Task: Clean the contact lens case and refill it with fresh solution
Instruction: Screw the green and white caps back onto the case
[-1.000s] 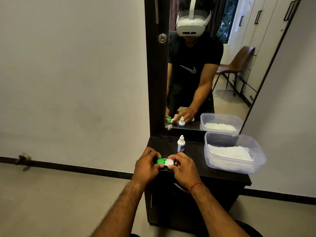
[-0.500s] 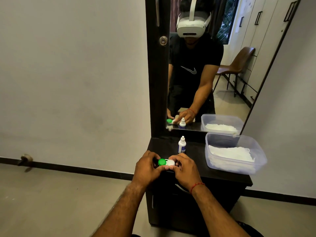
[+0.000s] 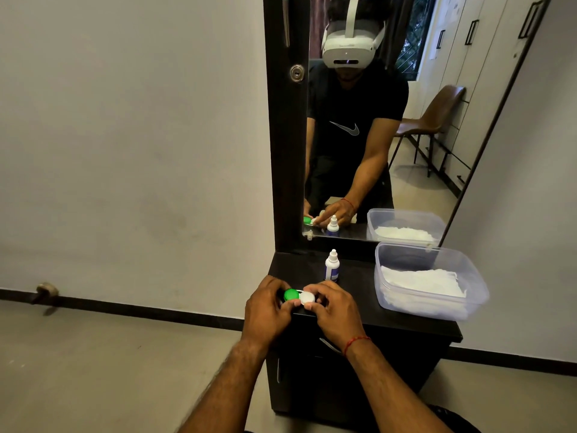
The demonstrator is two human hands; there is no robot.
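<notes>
Gripping the contact lens case (image 3: 298, 296) are left hand (image 3: 269, 310) and right hand (image 3: 334, 310).

- contact lens case (image 3: 299, 296): one cap bright green, the other white;
- solution bottle (image 3: 332, 267): white, with a blue-violet label;
- tub (image 3: 470, 271): clear, faintly bluish; the tissues (image 3: 421, 281) in it white;
- cabinet (image 3: 359, 276): black;
- wrist thread (image 3: 356, 341): red.
</notes>
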